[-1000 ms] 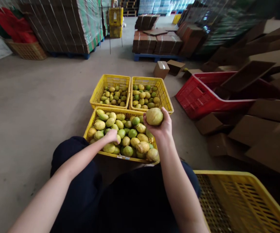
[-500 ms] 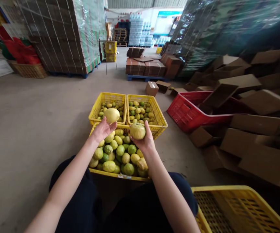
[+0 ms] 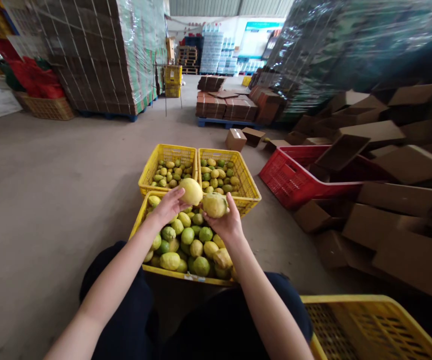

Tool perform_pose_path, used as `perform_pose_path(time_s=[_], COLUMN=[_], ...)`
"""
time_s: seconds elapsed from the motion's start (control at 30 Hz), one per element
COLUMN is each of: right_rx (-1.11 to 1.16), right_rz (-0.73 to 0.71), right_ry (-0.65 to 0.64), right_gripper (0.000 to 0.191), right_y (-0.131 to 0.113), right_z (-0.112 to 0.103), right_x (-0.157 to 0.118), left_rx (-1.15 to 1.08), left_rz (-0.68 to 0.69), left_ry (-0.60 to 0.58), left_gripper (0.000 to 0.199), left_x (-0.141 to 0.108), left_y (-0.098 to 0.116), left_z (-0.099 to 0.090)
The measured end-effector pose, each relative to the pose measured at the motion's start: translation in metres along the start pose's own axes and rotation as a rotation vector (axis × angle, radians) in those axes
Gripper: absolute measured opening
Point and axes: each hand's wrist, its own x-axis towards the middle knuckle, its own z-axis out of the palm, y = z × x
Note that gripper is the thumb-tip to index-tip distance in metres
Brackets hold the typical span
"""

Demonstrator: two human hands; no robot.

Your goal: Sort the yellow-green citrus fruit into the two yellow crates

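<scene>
Here, above the near yellow slatted plastic crate (image 3: 143,216) of lemons, the left hand (image 3: 168,206) grips a pale yellow lemon (image 3: 191,191); the right hand (image 3: 228,223) grips a greenish-yellow lemon (image 3: 215,204).

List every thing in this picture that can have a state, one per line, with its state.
Left hand: closed on a pale yellow fruit.
Right hand: closed on a rougher yellow-green fruit.
Near yellow crate: heaped with fruit.
Two far yellow crates: partly filled.
Red crate: tilted, cardboard lying in it.
Yellow crate at lower right: no contents visible.
Small cardboard box: taped shut.
</scene>
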Motion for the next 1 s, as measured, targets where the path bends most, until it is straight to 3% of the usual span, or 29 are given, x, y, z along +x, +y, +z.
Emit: perform_pose_path(time_s=[0.23, 0.67, 1.0], right_rx=[0.077, -0.208, -0.261], right_rz=[-0.089, -0.303, -0.301], right_ry=[-0.016, -0.128, -0.120], right_gripper=[0.019, 0.034, 0.037], right_y=[-0.002, 0.002, 0.003], right_z=[0.004, -0.002, -0.005], right_x=[0.001, 0.002, 0.005], left_rx=[0.074, 0.068, 0.053], left_rz=[-0.006, -0.024, -0.028], left_ry=[0.019, -0.039, -0.041], left_gripper=[0.044, 0.044, 0.042], left_x=[0.004, 0.005, 0.003], left_y=[-0.009, -0.011, -0.011], left_z=[-0.002, -0.012, -0.012])
